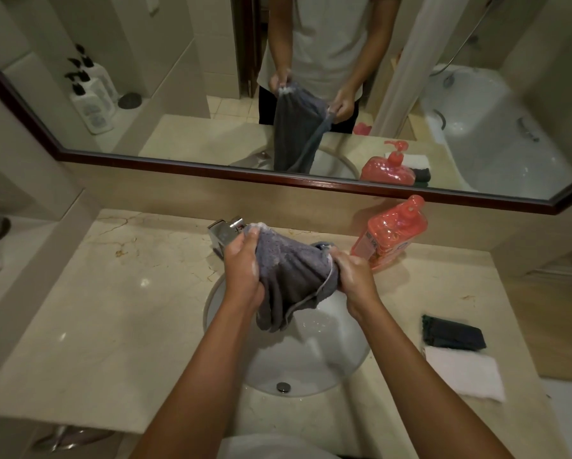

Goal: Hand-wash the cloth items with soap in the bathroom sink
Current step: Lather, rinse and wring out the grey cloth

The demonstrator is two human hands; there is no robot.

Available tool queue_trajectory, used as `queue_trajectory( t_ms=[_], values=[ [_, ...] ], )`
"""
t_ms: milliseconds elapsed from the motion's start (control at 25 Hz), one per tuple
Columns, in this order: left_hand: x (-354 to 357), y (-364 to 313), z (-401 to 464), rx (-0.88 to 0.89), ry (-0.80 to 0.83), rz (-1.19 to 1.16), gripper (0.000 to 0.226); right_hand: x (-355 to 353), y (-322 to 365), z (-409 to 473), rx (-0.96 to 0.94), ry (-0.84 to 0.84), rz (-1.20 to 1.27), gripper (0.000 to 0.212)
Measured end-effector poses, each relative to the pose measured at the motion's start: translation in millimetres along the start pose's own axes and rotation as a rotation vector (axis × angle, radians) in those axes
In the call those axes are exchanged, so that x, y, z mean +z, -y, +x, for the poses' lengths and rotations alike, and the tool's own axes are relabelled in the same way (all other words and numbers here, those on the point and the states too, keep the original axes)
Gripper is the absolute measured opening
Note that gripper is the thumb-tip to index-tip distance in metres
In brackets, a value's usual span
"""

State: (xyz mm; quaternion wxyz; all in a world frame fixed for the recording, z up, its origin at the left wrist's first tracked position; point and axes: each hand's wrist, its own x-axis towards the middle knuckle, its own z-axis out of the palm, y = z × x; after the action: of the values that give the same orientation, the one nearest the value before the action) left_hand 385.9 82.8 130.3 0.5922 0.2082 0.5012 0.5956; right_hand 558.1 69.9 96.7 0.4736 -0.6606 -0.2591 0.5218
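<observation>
Here, my left hand (pixel 243 276) and right hand (pixel 355 276) each clamp curled, soapy fingers on the wet grey terry cloth (pixel 289 279), held above the round white basin (pixel 311 366); red pump soap bottle (pixel 390 233) at two o'clock.

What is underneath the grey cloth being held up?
Below the grey cloth, gripped by the left hand and right hand, lies the white sink with its drain. The cloth hides part of the basin's back and of the faucet.
</observation>
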Motion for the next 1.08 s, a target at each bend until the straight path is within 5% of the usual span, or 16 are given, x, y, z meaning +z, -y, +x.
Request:
queue_trajectory(
  t_ms=[120,280,520,680,920,1080],
  values=[
    [-1,-2,0,-0.008,-0.006,-0.038,0.019,-4,2,-1,0.188,0.154,0.429,0.032],
    [10,6,-7,-0.056,0.004,0.105,0.030,16,5,-21,0.156,0.255,0.612,0.026],
    [28,24,-15,0.055,0.084,0.527,0.049,59,7,-42,-0.191,-0.097,0.035,0.045],
    [34,33,-26,-0.009,0.163,0.539,0.050,61,12,-24,-0.142,-0.244,-0.055,0.055],
    [23,29,-27,-0.152,0.113,0.170,0.049,54,3,-9,-0.009,-0.050,0.157,0.044],
    [2,28,-7,-0.035,-0.015,0.321,0.043,67,-16,-32,-0.141,0.128,-0.023,0.046]
  ],
)
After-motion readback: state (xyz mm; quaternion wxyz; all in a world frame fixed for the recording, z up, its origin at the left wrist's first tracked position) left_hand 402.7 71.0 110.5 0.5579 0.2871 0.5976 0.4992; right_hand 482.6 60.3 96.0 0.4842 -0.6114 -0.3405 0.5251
